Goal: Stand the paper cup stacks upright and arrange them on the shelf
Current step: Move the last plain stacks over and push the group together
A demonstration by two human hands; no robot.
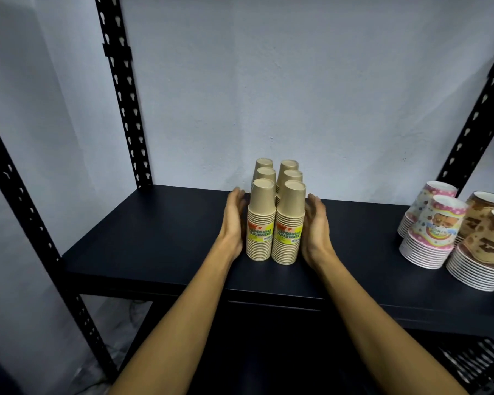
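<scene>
Flat, open left hand [232, 223] and right hand [315, 229] are pressing six upright kraft cup stacks [274, 218], gripping none; patterned stacks [454, 235] are standing at three o'clock on shelf [154, 240].

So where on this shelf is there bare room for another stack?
The widest bare patch of the shelf runs from the left upright to the left hand. A narrower one lies between the right hand and the patterned cup stacks. It is crowded around the tan cup stacks and at the far right.
</scene>
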